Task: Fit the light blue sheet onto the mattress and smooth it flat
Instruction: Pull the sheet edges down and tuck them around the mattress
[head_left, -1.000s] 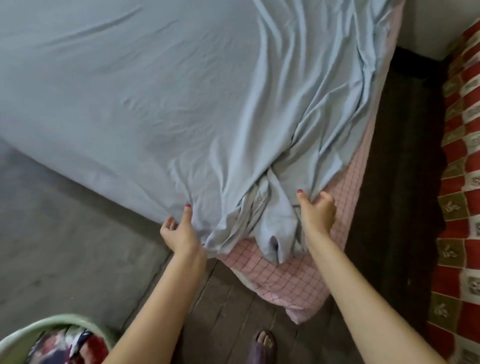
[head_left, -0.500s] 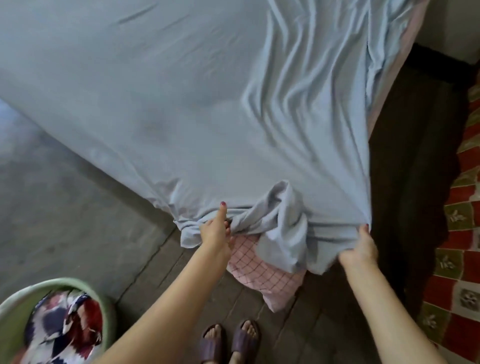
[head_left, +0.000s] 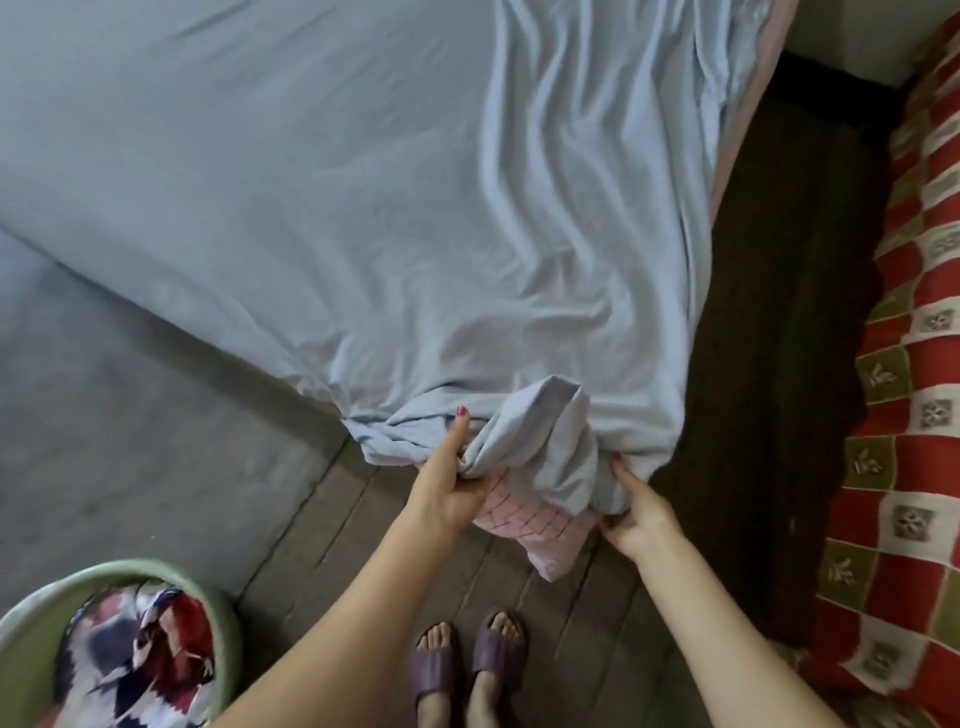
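Basket (head_left: 228, 623): green rim, lower left on the floor, patterned cloth inside; well apart from the bed, no part in the task.
Floor (head_left: 130, 467): grey, bare beside the bed's left edge.
Sheet (head_left: 311, 208): light blue, spread over most of the mattress top; left and middle lie nearly flat with faint creases; long ridges run down the right side toward the near corner.
Left edge of sheet: appears drawn down over the mattress side; whether tucked under cannot be told.
Left hand (head_left: 447, 488): closed on a bunched wad of sheet at the near corner, thumb laid up over the cloth, fingers curled beneath.
Corner bunch (head_left: 545, 436): gathered sheet hem, between the two hands, hanging just above the exposed corner.
Mattress (head_left: 524, 525): pink checked cover, its near corner pokes out bare below the bunch, between the hands.
Right hand (head_left: 634, 514): fingers pinched on the sheet's hem at the right of the corner, knuckles low beside the mattress tip.
Right edge of mattress (head_left: 727, 156): a pink strip shows past the sheet, so that side looks unfitted.
Sandals (head_left: 467, 660): purple, the person's feet directly before the corner.
Rug (head_left: 924, 415): red and olive checks, far right.
Done, by judgement: sheet laid out, left portion seated.
Left, by judgement: pull the hem over the near corner, seat the right side, smooth the ridges.
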